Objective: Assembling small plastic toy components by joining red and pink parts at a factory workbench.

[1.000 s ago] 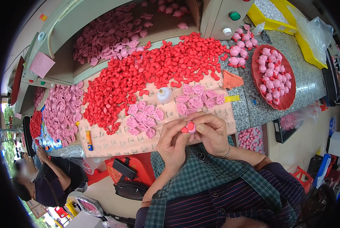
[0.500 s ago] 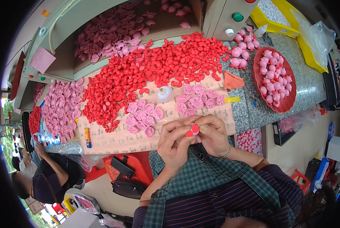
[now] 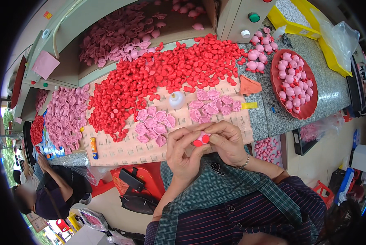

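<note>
Head view: small red-and-pink piece (image 3: 201, 139) pinched between fingertips of left hand (image 3: 184, 153) and right hand (image 3: 228, 143), both grips closed on it, just above near edge of worktop (image 3: 334, 87). Smooth, rounded, moulded look. Wrists bent inward, thumbs meeting. Beyond: flat pink petal shapes (image 3: 154, 124), heaped red pieces (image 3: 158, 77), white squeeze bottle (image 3: 177, 99).

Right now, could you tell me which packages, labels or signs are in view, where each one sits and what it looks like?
Clear plastic bag: far right of the counter, crumpled, partly over a yellow tray.
Small orange sticker: upper left on the machine housing, rectangular.
Pink paper note: left on the housing, square, blank-looking.
Yellow tape strip: right edge of the work board.
No screens seen.
</note>
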A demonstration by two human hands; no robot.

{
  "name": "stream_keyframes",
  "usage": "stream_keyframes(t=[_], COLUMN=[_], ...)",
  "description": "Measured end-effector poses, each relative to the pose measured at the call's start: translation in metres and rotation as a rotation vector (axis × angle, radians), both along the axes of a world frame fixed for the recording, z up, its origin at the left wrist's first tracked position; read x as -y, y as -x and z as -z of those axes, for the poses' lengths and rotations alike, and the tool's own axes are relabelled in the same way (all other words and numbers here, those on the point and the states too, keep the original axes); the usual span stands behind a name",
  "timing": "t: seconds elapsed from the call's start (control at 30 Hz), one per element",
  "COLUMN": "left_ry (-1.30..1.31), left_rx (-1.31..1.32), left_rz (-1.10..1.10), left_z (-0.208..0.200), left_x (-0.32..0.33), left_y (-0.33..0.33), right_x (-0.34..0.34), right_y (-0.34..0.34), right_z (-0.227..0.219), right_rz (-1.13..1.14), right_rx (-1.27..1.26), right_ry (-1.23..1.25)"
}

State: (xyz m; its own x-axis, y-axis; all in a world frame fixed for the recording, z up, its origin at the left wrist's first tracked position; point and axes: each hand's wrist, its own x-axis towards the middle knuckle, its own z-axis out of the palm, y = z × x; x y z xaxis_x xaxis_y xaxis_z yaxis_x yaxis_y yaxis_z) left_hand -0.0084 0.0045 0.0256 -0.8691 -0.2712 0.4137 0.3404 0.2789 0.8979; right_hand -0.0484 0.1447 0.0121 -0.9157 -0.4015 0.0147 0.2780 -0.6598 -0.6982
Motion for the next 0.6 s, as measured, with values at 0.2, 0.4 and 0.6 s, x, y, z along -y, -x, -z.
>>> stream_keyframes(t=[0.2,0.4,0.6], left_ry=[0.086,-0.419,-0.535], left_rx=[0.011,0.091,-0.002], left_rz=[-0.003,0.098,0.235], left_z=[0.003,0.025,0.026], left_x=[0.011,0.01,0.004], left_y=[0.002,0.003,0.008], right_x=[-0.007,-0.008,-0.011], right_y=[0.012,0.011,0.014], right_z=[-0.004,-0.009,-0.002], right_rz=[-0.213,-0.339,-0.337], right_rx=[-0.075,0.172,-0.07], right_ry=[-0.062,-0.015,-0.098])
